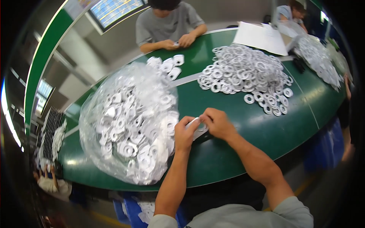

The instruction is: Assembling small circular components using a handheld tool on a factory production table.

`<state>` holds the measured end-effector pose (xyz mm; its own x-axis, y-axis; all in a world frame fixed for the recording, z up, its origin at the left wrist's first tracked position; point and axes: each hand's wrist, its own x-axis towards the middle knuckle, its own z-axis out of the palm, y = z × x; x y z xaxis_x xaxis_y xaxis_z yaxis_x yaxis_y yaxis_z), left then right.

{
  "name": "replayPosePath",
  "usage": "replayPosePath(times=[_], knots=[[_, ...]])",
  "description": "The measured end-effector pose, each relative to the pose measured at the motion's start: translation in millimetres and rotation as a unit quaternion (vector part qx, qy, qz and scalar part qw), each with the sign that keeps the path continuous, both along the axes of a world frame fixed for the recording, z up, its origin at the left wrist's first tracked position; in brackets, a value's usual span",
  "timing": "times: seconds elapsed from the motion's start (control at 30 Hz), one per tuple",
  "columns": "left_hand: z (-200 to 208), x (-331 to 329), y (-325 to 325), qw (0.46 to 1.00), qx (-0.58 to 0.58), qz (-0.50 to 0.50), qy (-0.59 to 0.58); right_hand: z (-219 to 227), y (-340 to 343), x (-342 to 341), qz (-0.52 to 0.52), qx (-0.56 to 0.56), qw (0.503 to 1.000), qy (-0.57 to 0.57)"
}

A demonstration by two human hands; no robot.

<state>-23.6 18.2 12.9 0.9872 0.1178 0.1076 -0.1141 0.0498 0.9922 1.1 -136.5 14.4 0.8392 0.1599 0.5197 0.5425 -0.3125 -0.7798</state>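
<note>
From the left: we've got the clear bag (88, 123) on the green table (216, 163), mouth spread, white parts with round holes heaped inside, no common direction to them. A few loose tabs (167, 66) lie at its far right corner, below a co-worker's hands.

Next, our left hand (184, 133), just off the bag's right edge. Thumb and fingers are pinching the left side of a white part (197, 133). That part sits between our two hands, above the table near mid-width; we can't tell whether it touches the top.

Key relation: the part lies right of the left hand and left of the right, fingers of both on it, so neither is clearly nearer. Its long axis looks slanted, near-left to far-right. Plain flat end points back toward us, under the left hand; round end points away, at the right fingertips. It's foreshortened, so we read that angle loosely. Whether the circle there is a separate ring, we can't tell.

Right hand (217, 123): fingertips bunched, pinching the part's far-right rim; fingers partly hidden. Beyond it, ahead and to the right, we have the rings (243, 72), piled well apart from the part, nearer this hand than the left.
</note>
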Motion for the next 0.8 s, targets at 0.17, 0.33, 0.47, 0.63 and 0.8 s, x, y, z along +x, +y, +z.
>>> replayPosePath(times=[0.17,0.33,0.47,0.63,0.8], knots=[[54.3,-88.6,47.5,0.982,0.175,-0.073,-0.006,14.3,-41.1,5.2,0.023,0.066,0.992,0.107],[78.0,-206.1,157.5,0.962,0.266,-0.019,0.060,14.8,-46.8,16.1,-0.008,0.071,0.988,0.138],[81.8,-203.8,203.3,0.937,0.226,0.265,-0.005,12.5,-35.6,12.8,-0.005,0.052,0.990,0.130],[48.4,-93.3,261.4,0.791,0.575,0.210,-0.005,6.4,-51.7,20.2,-0.019,0.047,0.991,0.125],[7.0,-52.8,286.7,0.737,0.655,0.151,0.063,-0.2,-69.8,32.8,-0.110,0.017,0.989,0.098]])
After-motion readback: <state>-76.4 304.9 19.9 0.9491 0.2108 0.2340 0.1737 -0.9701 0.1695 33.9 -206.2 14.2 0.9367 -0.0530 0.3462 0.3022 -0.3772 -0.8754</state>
